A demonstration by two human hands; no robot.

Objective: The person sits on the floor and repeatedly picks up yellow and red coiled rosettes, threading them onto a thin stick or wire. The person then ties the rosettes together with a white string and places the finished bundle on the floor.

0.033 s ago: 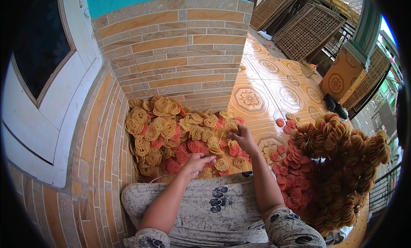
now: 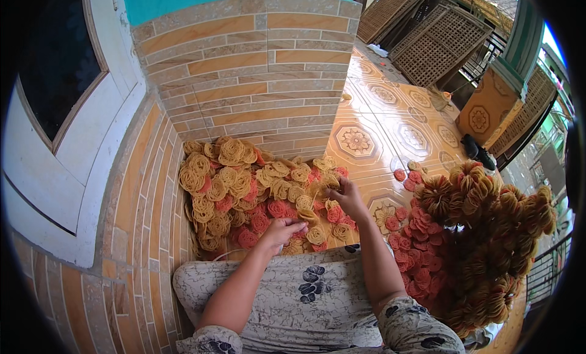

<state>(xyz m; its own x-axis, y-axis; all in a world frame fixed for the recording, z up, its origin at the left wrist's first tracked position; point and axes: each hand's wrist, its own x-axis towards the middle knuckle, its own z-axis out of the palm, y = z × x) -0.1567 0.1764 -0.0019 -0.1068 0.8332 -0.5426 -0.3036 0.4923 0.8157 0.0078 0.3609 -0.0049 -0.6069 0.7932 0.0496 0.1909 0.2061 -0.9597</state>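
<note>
A heap of round, coiled, noodle-like crackers (image 2: 232,177), yellow and pink, lies on the floor against the brick-patterned wall. My left hand (image 2: 281,233) is closed in a pinch at the near edge of the heap. Its fingertips meet the edge of a yellow coiled cracker (image 2: 308,216); a pink one lies just behind them. My right hand (image 2: 347,198) is at the heap's right side, fingers curled round another yellow coiled cracker (image 2: 331,182). A thin strand seems to run between the two hands, too fine to make out.
To my right, large brown bunches of stacked coiled crackers (image 2: 488,232) rise beside a pile of pink ones (image 2: 418,250). Patterned cloth (image 2: 274,299) covers my lap. A white door (image 2: 61,183) stands at left. Woven racks (image 2: 439,45) and dark shoes (image 2: 478,151) are farther off.
</note>
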